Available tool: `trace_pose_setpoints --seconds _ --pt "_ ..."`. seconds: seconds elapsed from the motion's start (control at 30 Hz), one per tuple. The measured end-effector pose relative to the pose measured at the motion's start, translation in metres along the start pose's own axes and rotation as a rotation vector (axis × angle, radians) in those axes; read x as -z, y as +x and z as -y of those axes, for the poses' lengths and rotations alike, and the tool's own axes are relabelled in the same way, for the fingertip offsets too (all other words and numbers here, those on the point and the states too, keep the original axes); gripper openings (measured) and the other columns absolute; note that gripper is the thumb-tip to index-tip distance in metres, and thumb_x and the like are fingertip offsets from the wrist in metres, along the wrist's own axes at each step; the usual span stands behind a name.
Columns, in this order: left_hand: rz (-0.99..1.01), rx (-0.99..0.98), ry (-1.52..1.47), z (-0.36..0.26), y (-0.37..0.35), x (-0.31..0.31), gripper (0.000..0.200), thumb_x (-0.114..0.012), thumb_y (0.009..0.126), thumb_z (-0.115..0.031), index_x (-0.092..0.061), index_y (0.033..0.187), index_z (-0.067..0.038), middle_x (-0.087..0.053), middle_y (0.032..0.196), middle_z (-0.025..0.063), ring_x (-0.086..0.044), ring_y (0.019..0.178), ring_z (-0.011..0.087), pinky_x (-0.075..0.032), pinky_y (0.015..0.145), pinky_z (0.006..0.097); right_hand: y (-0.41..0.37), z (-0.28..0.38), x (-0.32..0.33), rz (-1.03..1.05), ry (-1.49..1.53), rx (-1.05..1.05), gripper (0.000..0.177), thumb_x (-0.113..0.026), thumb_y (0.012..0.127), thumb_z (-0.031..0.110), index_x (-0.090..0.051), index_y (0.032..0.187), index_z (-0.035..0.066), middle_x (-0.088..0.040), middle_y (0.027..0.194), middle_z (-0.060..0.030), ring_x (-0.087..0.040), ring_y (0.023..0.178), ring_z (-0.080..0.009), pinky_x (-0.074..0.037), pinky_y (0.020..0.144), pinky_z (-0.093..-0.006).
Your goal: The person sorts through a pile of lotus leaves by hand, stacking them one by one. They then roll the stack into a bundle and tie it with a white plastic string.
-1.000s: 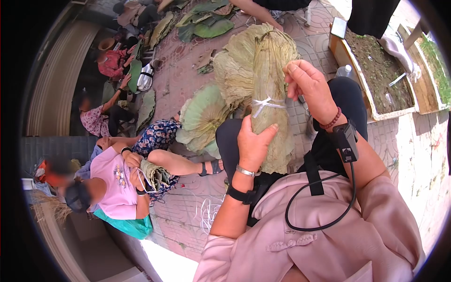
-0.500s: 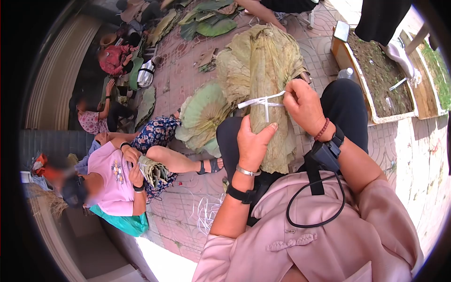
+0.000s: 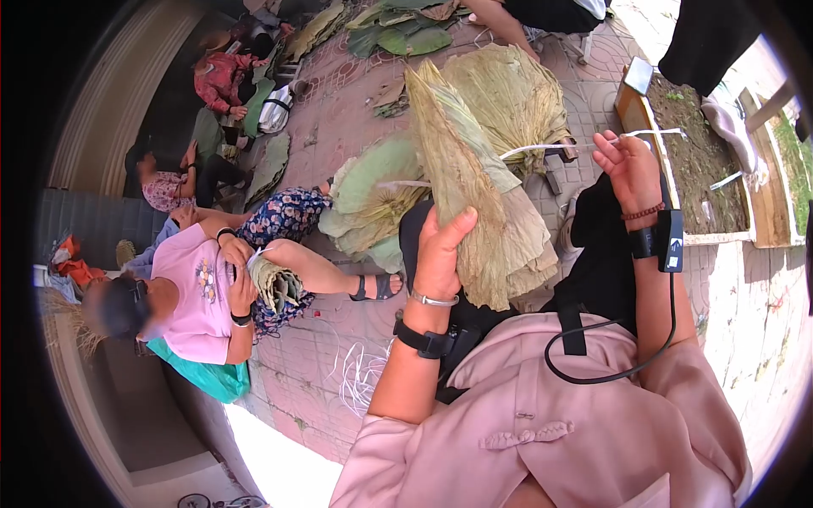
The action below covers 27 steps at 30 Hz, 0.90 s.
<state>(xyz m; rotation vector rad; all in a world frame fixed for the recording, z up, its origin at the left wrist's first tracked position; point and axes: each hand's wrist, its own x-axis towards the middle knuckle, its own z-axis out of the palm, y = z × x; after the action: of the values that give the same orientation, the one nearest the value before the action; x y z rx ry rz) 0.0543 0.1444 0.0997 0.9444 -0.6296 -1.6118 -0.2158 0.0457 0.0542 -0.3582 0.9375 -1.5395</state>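
From my remote seat I see the left hand (image 3: 440, 254) closed around the lower part of a bundle of dried lotus leaves (image 3: 461, 169), thumb across its front and fingers behind. It holds the bundle upright but tilted, over the lap, with the fanned edge pointing away from me. The right hand (image 3: 627, 165) is out to the right, well apart from the bundle, with its fingers pinched on a white plastic strip (image 3: 542, 147). The strip runs taut from the bundle's middle to that hand, and a loose end trails on past the fingers. A short piece of white also shows on the bundle's far left side, so I judge the strip passes around the leaves. I can make out no knot on them. By my reading the leaves are gathered and folded and the binding is partly done, with the wrap drawn out to one side and nothing yet fastened. Behind the bundle lies a heap of dry leaves (image 3: 512, 93), and beside it a green leaf (image 3: 373, 190) is spread on the paving. More loose strips (image 3: 360, 377) lie on the ground near the left elbow. To the left a seated co-worker in a pink top (image 3: 190, 292) grips a smaller bundle (image 3: 275, 288) in both hands.
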Motion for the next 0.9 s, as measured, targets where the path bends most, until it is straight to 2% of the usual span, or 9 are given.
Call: trace_pose_setpoints --seconds 0.3,0.33,0.4,0.57,0.6,0.67,0.73,0.8,0.9 --pt "-0.144 -0.051 -0.071 0.014 0.016 0.025 0.043 -0.066 0.079 -0.011 -0.046 0.114 0.003 -0.059 0.103 0.012 -0.061 0.091 0.0208 -0.05 0.081 0.0339 -0.01 0.077 -0.021 0.126 -0.464 0.857 0.02 -0.045 0.093 0.01 -0.053 0.103 -0.005 -0.057 0.109 -0.0162 -0.055 0.105 -0.0219 -0.043 0.094 -0.0308" --pt "-0.094 -0.051 -0.112 0.013 0.013 0.022 0.044 -0.067 0.077 -0.011 -0.046 0.113 0.003 -0.059 0.102 0.0123 -0.061 0.091 0.0207 -0.05 0.081 0.034 -0.009 0.091 -0.006 -0.089 -1.363 1.269 0.024 -0.044 0.093 0.01 -0.056 0.11 -0.002 -0.058 0.11 -0.0136 -0.057 0.098 -0.0189 -0.046 0.088 -0.0291" --pt "-0.173 -0.078 -0.066 0.019 0.016 0.025 0.048 -0.069 0.075 -0.012 -0.046 0.113 0.004 -0.059 0.102 0.0129 -0.061 0.09 0.0208 -0.049 0.081 0.0341 0.016 0.123 0.008 -0.199 -1.715 1.582 0.025 -0.051 0.088 0.008 -0.061 0.111 0.007 -0.062 0.1 -0.0097 -0.06 0.086 -0.0209 -0.048 0.075 -0.0296" --pt "-0.192 -0.112 -0.117 0.029 0.021 0.029 0.05 -0.07 0.074 -0.012 -0.047 0.115 0.005 -0.059 0.104 0.0128 -0.06 0.091 0.0206 -0.049 0.082 0.0332 -0.05 0.077 -0.102 -0.087 -1.451 1.757 0.043 -0.029 0.098 0.03 -0.056 0.104 -0.001 -0.049 0.093 -0.0145 -0.05 0.086 -0.0299 -0.041 0.077 -0.0398" --pt "-0.183 -0.116 -0.085 0.031 0.023 0.03 0.05 -0.071 0.074 -0.012 -0.047 0.115 0.005 -0.059 0.104 0.0127 -0.06 0.092 0.0203 -0.048 0.083 0.0329 -0.024 0.078 -0.096 -0.099 -1.742 1.761 0.027 -0.046 0.087 0.005 -0.061 0.109 0.011 -0.063 0.102 -0.0057 -0.059 0.089 -0.0215 -0.047 0.079 -0.0289" --pt "-0.206 -0.119 -0.008 0.037 0.016 0.034 0.048 -0.069 0.076 -0.012 -0.048 0.116 0.003 -0.059 0.105 0.0114 -0.058 0.097 0.0192 -0.047 0.085 0.0309 -0.145 -0.008 -0.177 0.612 -0.466 0.68 0.031 -0.048 0.088 0.004 -0.049 0.119 0.004 -0.055 0.117 -0.0145 -0.05 0.111 -0.0232 -0.036 0.096 -0.0318" --pt "-0.08 -0.577 0.132 0.068 -0.001 0.05 0.046 -0.065 0.078 -0.016 -0.048 0.118 0.0 -0.058 0.109 0.0093 -0.055 0.102 0.0176 -0.045 0.087 0.0292 -0.185 -0.044 -0.178 1.546 -0.783 0.548 0.03 -0.045 0.092 0.008 -0.048 0.12 -0.001 -0.044 0.13 -0.0161 -0.052 0.107 -0.0201 -0.035 0.096 -0.031" --pt "-0.023 -0.825 0.204 0.063 0.003 0.054 0.045 -0.064 0.079 -0.018 -0.049 0.119 -0.002 -0.057 0.111 0.0083 -0.054 0.104 0.0168 -0.044 0.087 0.0284 -0.182 -0.049 -0.179 1.479 -0.81 0.584 0.029 -0.046 0.091 0.006 -0.05 0.119 -0.001 -0.044 0.129 -0.0154 -0.053 0.106 -0.0199 -0.037 0.094 -0.0311" --pt "-0.156 -0.186 -0.041 0.03 0.009 0.039 0.05 -0.068 0.076 -0.018 -0.048 0.118 0.001 -0.059 0.107 0.0098 -0.055 0.102 0.0157 -0.044 0.088 0.0297 -0.153 -0.048 -0.171 1.181 -0.824 0.529 0.027 -0.046 0.09 0.002 -0.054 0.116 0.001 -0.051 0.122 -0.0106 -0.057 0.098 -0.0168 -0.043 0.086 -0.0282"
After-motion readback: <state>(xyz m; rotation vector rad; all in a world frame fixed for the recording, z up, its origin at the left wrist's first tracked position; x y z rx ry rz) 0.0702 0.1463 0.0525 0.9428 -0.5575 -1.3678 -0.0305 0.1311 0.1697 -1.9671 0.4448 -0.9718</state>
